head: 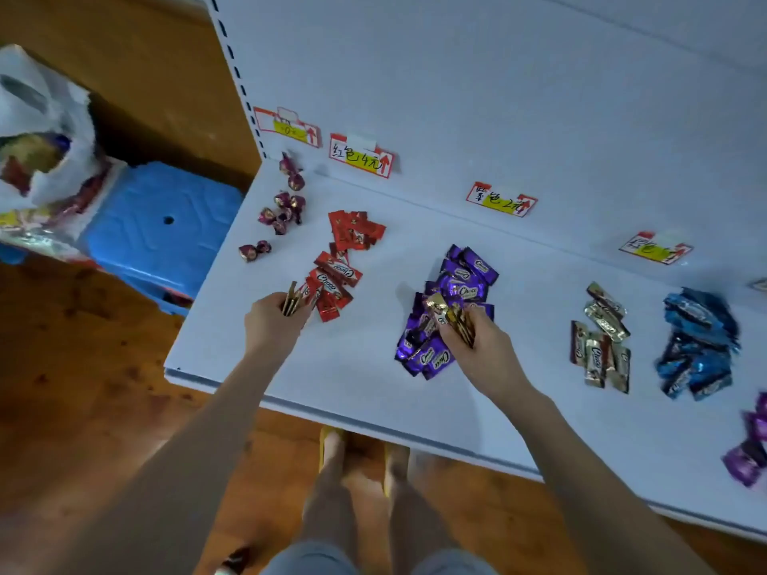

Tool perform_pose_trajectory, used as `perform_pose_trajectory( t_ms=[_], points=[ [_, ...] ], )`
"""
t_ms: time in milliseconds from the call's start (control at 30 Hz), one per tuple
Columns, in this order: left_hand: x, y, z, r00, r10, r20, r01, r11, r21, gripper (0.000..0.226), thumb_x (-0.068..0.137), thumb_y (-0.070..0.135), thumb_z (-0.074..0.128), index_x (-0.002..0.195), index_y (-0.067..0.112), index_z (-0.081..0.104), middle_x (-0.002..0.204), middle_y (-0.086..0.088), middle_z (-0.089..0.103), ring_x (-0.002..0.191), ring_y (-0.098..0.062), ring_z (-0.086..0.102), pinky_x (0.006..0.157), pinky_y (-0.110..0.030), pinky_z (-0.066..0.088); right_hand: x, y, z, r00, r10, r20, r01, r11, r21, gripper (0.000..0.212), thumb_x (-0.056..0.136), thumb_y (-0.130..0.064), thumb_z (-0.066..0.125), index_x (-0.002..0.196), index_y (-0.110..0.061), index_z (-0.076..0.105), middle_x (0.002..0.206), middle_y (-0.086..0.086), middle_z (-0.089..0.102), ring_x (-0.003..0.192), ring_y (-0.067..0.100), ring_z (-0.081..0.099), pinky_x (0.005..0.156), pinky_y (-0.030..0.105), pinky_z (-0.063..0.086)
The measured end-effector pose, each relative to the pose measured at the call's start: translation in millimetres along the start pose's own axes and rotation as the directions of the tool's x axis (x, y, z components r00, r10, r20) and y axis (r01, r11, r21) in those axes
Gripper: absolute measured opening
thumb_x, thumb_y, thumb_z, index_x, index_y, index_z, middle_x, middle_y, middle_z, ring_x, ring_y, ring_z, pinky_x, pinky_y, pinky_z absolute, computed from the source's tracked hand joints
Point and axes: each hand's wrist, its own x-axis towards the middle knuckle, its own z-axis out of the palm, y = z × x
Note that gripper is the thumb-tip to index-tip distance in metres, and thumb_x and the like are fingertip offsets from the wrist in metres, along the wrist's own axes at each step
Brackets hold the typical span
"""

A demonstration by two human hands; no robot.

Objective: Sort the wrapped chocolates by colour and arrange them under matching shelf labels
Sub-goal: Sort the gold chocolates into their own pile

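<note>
On the white shelf (352, 367) lie sorted piles: maroon twist-wrapped sweets (284, 207) at far left, red chocolate bars (344, 259), purple bars (446, 309), gold bars (602, 338) and blue bars (697, 346). My left hand (269, 321) grips a few gold bars (290, 302) at the near end of the red pile. My right hand (477, 338) holds several gold bars (450, 315) over the purple pile. Labels on the back panel: a red label (361, 155), a purple label (500, 199), another (655, 246) at right, and one (286, 126) at far left.
A blue plastic stool (166, 226) stands left of the shelf, with a white plastic bag of sweets (41, 151) on it. More purple wrapped sweets (751, 446) lie at the shelf's right edge. Wooden floor and my legs show below the shelf's front edge.
</note>
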Motion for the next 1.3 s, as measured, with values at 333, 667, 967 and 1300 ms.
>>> perform_pose_trajectory(
  t_ms=[333,667,967,1300],
  points=[
    [-47,45,35,0.931,0.347,0.112,-0.362,0.917,0.169,0.017,0.087,0.018,0.062,0.076,0.010,0.050,0.076,-0.008,0.053,0.068,-0.025,0.050,0.052,-0.029,0.029,-43,31,-26,0.953,0.266,-0.145,-0.248,0.960,0.132,0.020,0.093,-0.029,0.051,0.091,-0.010,0.044,0.067,-0.004,0.046,0.062,0.015,0.044,0.055,0.029,0.033],
    [-147,121,157,0.690,0.482,0.541,-0.620,0.778,0.098,0.025,0.085,0.020,0.062,0.106,0.010,0.055,0.088,0.000,0.052,0.088,-0.021,0.054,0.061,-0.021,0.029,-86,107,-93,0.855,0.399,-0.332,-0.332,0.912,0.242,0.017,0.093,-0.028,0.051,0.088,-0.011,0.048,0.071,-0.001,0.053,0.063,0.012,0.049,0.053,0.025,0.037],
    [-194,147,254,0.773,0.349,0.529,-0.496,0.854,0.160,0.036,0.084,0.017,0.065,0.113,0.010,0.045,0.097,-0.004,0.058,0.079,-0.019,0.052,0.062,-0.025,0.036,-65,208,-152,0.898,0.344,-0.274,-0.291,0.932,0.218,0.017,0.091,-0.027,0.054,0.083,-0.016,0.044,0.067,-0.009,0.046,0.060,0.002,0.043,0.047,0.013,0.028],
    [-187,149,302,0.878,0.271,0.395,-0.396,0.875,0.278,0.037,0.081,0.017,0.067,0.114,0.005,0.054,0.104,-0.011,0.054,0.079,-0.017,0.047,0.062,-0.021,0.033,0,229,-151,0.965,0.246,-0.093,-0.226,0.956,0.186,0.018,0.092,-0.026,0.052,0.094,-0.009,0.047,0.091,0.011,0.060,0.082,0.028,0.060,0.069,0.039,0.047]
  ],
)
